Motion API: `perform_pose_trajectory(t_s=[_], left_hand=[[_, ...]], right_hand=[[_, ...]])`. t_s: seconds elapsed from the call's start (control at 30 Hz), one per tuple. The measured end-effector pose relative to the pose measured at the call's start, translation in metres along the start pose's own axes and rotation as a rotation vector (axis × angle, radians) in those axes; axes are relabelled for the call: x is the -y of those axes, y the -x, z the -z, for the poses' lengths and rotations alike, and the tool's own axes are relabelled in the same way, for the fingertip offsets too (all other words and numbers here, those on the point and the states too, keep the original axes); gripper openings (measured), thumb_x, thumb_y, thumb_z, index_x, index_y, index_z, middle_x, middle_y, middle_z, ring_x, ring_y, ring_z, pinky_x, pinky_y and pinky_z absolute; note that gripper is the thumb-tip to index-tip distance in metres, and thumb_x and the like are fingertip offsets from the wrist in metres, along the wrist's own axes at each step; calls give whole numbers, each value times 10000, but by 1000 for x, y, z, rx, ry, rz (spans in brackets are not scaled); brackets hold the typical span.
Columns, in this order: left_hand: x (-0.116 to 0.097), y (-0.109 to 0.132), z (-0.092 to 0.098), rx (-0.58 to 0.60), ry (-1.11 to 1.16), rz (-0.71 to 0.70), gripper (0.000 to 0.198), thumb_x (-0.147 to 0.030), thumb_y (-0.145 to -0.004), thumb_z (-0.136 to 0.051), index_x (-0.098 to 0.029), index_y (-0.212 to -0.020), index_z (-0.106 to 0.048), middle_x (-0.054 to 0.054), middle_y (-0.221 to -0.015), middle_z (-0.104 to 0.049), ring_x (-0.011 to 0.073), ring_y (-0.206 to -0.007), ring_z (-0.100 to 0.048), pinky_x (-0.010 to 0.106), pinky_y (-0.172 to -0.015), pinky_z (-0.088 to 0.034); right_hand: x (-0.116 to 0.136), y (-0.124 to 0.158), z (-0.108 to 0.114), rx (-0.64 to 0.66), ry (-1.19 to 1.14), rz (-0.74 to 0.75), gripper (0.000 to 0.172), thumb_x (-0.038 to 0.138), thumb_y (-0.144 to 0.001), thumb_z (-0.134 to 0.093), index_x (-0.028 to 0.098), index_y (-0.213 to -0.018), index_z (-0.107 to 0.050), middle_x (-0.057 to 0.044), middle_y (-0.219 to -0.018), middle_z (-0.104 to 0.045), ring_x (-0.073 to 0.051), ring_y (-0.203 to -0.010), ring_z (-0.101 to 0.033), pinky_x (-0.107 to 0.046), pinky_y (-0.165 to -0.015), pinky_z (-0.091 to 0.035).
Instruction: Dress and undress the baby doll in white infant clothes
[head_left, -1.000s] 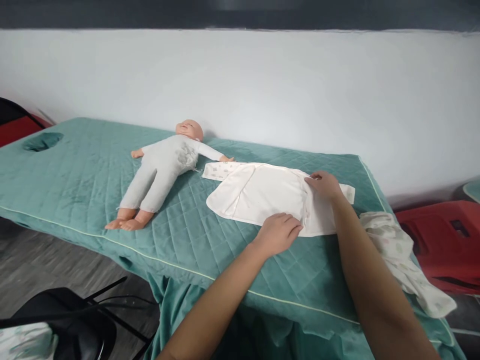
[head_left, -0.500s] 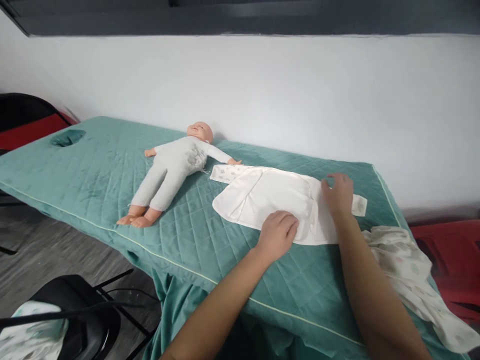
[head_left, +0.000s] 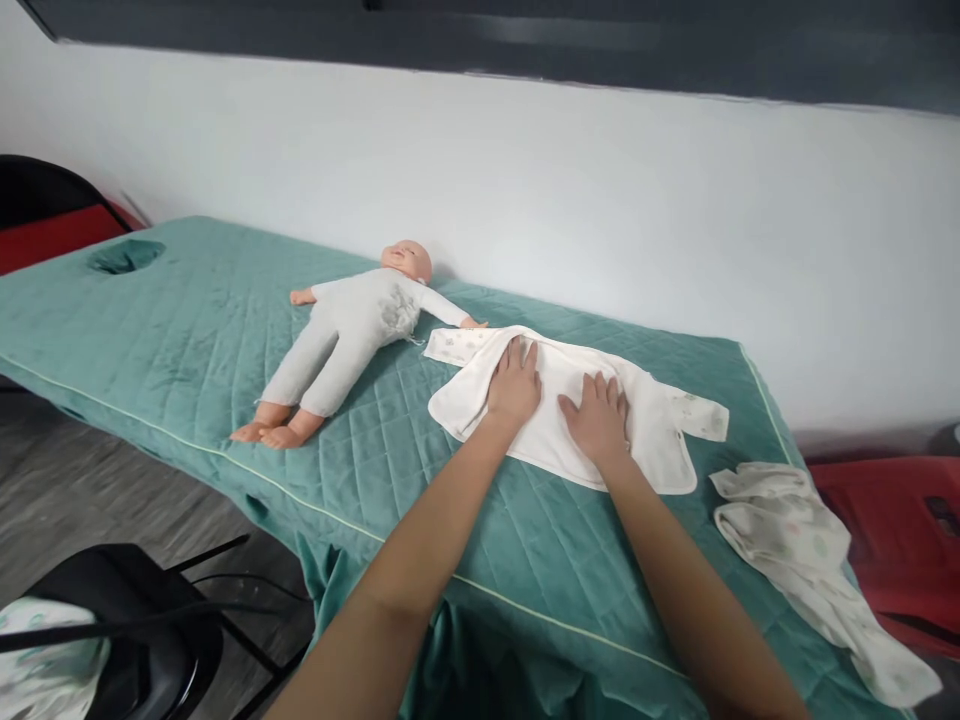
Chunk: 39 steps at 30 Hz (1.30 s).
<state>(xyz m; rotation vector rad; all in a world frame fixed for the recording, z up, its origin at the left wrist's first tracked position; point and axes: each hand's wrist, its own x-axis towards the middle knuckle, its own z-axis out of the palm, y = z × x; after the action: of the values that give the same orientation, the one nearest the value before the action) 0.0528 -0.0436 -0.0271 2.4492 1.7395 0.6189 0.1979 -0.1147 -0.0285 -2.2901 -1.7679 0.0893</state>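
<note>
A white baby shirt (head_left: 561, 372) lies spread on the green quilted bed cover, its printed sleeves stretched out to left and right. My left hand (head_left: 515, 385) rests flat on its left half, fingers extended. On the middle of the shirt lies my right hand (head_left: 598, 418), palm down with the fingers out. To the left, a baby doll (head_left: 351, 320) in a pale grey-white cloth body lies on its back. The doll's outstretched hand is close to the shirt's left sleeve.
The green bed (head_left: 187, 345) has a round hole at its far left. Crumpled printed baby clothing (head_left: 795, 540) hangs toward the right edge. A red chair (head_left: 885, 520) stands at right, a black chair (head_left: 142, 610) at lower left with cloth on it. Behind is a white wall.
My left hand has moved up and left onto the shirt. My right hand has come left from the right sleeve to the middle, and the shirt's right side now lies opened out.
</note>
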Motion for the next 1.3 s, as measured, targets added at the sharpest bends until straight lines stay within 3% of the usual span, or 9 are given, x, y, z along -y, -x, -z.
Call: perform_pose_trajectory(t_s=[0.13,0.27,0.47,0.67,0.9,1.03,1.17,1.23,1.3], left_hand=[[-1,4,-2,-7,-11,-14,617,-293,-969,-398,-230,-1576,-307,85,-1685,-196,326,-1517,-274,491,-1198,-341],[-2,5,-2,-36,8,-11,641,-286,-961,-402,-230,-1587,-275,87,-1689,-178,339,-1515,-270,523,-1190,-343],[0,3,-5,23,109,-18,556,-279,-979,-378,-136,-1515,-402,156,-1637,-306,327,-1485,-338,499,-1187,-352],[0,4,-2,21,119,-52,407,-227,-991,-380,-77,-1318,-569,208,-1538,-448,296,-1443,-408,460,-1172,-373],[15,49,26,33,363,-360,352,-219,-973,-460,-150,-1279,-618,116,-1369,-642,198,-1333,-546,384,-1164,-406],[85,59,90,-114,487,-263,337,-233,-971,-464,-214,-1253,-647,69,-1362,-653,198,-1329,-543,392,-1166,-401],[210,49,160,-349,479,-2,330,-312,-951,-517,-181,-1215,-666,93,-1294,-677,240,-1267,-573,408,-1167,-374],[270,45,180,-405,477,229,354,-327,-919,-556,-171,-1218,-662,99,-1322,-656,267,-1258,-572,435,-1133,-398],[315,42,185,-335,589,424,397,-380,-901,-575,-160,-1223,-655,103,-1302,-663,278,-1204,-596,444,-1070,-447]], right_hand=[[-7,-4,6,-126,10,-77,737,474,-957,-410,51,-1550,-300,-243,-1670,-46,-424,-1539,39,-639,-1190,-164],[-8,-2,5,-203,-28,-56,737,429,-931,-448,108,-1572,-274,-210,-1681,20,-421,-1539,65,-681,-1163,-203],[-10,-2,-1,-239,-97,8,639,383,-935,-442,85,-1498,-397,-244,-1667,-76,-441,-1538,-5,-718,-1134,-232],[-6,6,3,-265,-13,175,483,264,-947,-403,87,-1387,-497,-234,-1639,-230,-361,-1543,-138,-620,-1186,-210],[22,22,0,-189,-94,431,413,232,-945,-408,107,-1309,-557,-206,-1574,-383,-328,-1478,-325,-561,-1190,-265],[74,-6,-1,-170,-327,447,475,308,-922,-466,129,-1359,-517,-192,-1512,-463,-298,-1432,-398,-510,-1185,-328],[140,-68,4,-119,-515,352,667,391,-909,-504,95,-1487,-352,-211,-1503,-469,-314,-1406,-435,-499,-1181,-335],[173,-104,3,-71,-553,314,738,423,-914,-508,92,-1527,-264,-215,-1497,-475,-318,-1384,-462,-498,-1152,-366],[206,-138,-2,-38,-522,313,770,442,-923,-502,80,-1543,-225,-230,-1475,-490,-336,-1365,-476,-506,-1126,-384]])
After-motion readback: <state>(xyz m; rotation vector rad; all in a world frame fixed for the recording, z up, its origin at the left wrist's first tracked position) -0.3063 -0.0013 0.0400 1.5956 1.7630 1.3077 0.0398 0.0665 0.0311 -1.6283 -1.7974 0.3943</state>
